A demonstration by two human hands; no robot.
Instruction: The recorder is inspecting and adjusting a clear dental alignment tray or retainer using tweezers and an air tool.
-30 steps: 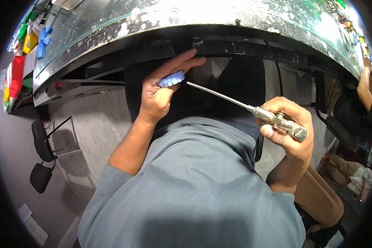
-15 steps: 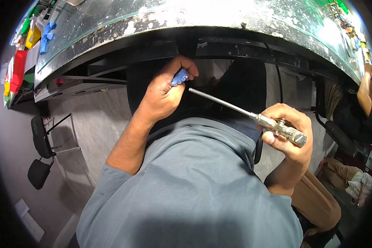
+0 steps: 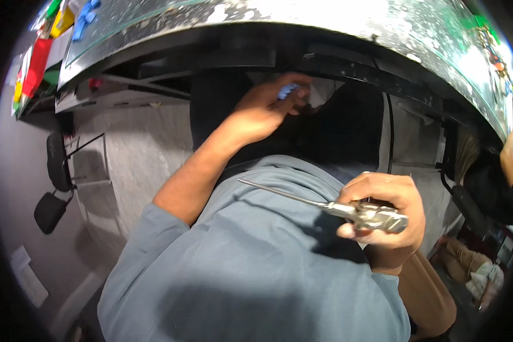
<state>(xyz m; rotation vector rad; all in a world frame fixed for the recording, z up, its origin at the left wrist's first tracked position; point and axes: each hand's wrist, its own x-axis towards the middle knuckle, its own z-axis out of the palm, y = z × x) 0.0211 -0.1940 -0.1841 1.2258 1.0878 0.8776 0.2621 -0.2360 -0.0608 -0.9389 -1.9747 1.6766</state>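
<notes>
Under bench: one blue cast point(image 3: 286, 90) (one metal tool point(image 3: 347, 211))

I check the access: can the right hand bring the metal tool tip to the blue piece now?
Probably yes: the right hand grips the metal tool, and open space lies between its tip and the blue piece in the left hand.

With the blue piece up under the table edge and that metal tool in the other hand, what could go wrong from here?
1. The left hand pinches the small blue dental cast mostly out of sight under the table edge; it might slip and drop.
2. The right hand holds the metal tool with its thin shaft pointing across the grey shirt; a jerk could poke the torso or left forearm.
</notes>
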